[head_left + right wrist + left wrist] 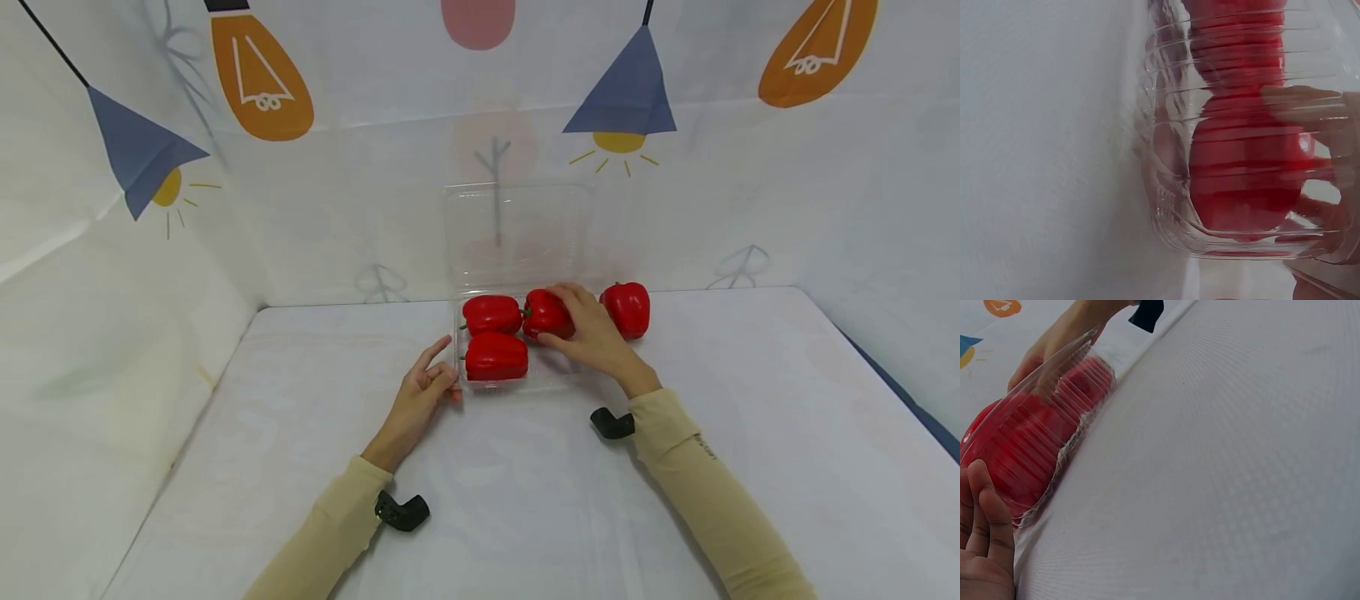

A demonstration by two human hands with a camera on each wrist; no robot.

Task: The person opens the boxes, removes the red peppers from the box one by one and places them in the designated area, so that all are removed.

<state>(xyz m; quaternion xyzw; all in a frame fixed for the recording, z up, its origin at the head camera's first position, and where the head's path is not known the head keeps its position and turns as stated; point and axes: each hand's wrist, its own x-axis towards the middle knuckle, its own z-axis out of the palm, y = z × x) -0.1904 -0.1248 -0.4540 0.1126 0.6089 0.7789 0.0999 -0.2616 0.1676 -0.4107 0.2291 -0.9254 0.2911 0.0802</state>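
A clear plastic clamshell box [555, 384] stands on the white table with its lid [525, 225] raised at the back. Two red bell peppers lie in its left half, one at the back [491, 315] and one in front [497, 357]. My right hand [596, 337] grips a third red bell pepper [546, 315] in the back right part, thumb in front and fingers over the top. In the right wrist view this pepper [1247, 169] shows through the ribbed wall. My left hand [420, 396] is at the box's left wall, index finger extended and the other fingers loosely bent.
Another red bell pepper [626, 310] lies outside the box, to its right near the table's back edge. A white printed curtain [360, 192] hangs close behind the table. Dark devices [403, 512] are worn at both wrists.
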